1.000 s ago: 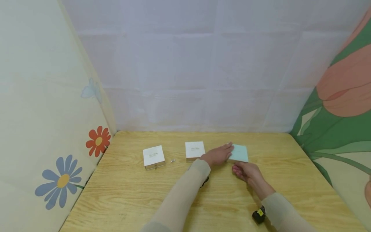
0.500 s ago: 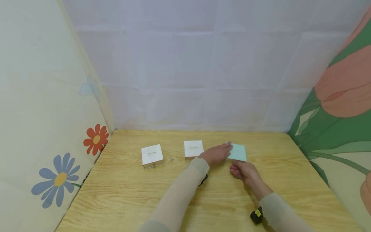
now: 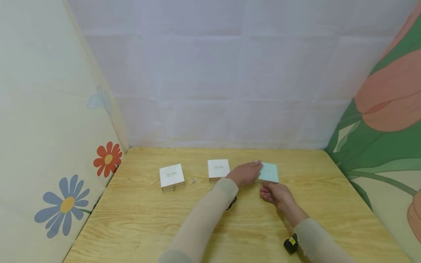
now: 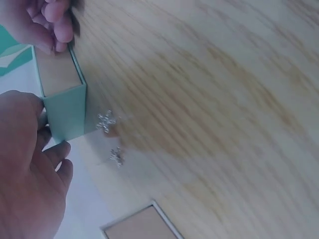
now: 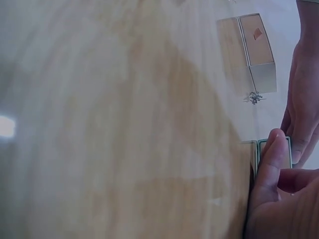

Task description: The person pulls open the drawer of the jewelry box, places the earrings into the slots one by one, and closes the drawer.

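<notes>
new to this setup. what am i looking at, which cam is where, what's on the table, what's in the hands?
No machine here: a person works with two bare hands, wearing three cameras. The wide picture comes from a head camera looking down at a wooden table. The other two come from cameras strapped to each wrist, close to the hands and blurry.

On the table lie two white boxes, the left white box and the middle white box, with a small silvery piece between them. To the right is a mint-green box.

The left hand rests on the green box with a steadying grip; the right hand touches its near edge with its fingers. In the left wrist view the green box looks partly slid open, and two small sparkly pieces lie beside it.
</notes>
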